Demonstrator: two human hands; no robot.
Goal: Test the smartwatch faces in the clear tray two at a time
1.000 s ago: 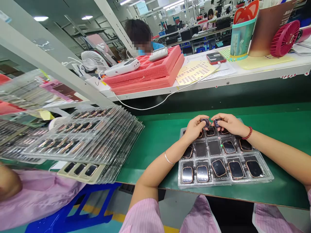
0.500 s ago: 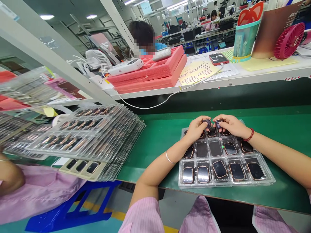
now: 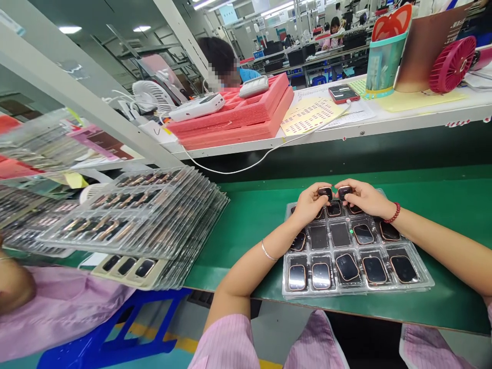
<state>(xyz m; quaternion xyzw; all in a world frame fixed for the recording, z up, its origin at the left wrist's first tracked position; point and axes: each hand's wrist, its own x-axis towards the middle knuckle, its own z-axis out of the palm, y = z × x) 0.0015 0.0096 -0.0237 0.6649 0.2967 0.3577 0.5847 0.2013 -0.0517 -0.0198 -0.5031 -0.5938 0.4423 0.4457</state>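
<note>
My left hand (image 3: 310, 203) is closed on a smartwatch (image 3: 325, 193), its thumb below the dark screen. In my right hand (image 3: 363, 198) is another smartwatch (image 3: 345, 192), the thumb pressed on its lower edge. The two watches are held side by side, slightly apart, over the far row of a clear plastic tray (image 3: 423, 279). Strapless watches with dark screens and copper-coloured rims sit in many of its pockets, such as this near-row watch (image 3: 348, 267). Two pockets in the middle row, one of them this pocket (image 3: 340, 234), hold no watch. My hands partly cover the far row.
Left on the green bench (image 3: 253, 225) leans a tall stack of filled clear trays (image 3: 154, 225). A white shelf (image 3: 384, 123) runs behind, bearing red foam (image 3: 238, 120), a phone (image 3: 344, 94) and a pink fan (image 3: 451, 64). A co-worker's arm (image 3: 15, 282) is at far left.
Both watch screens have turned: the right one showed lit markings before and looks mostly dark now. My hands have stayed in nearly the same place over the tray.
</note>
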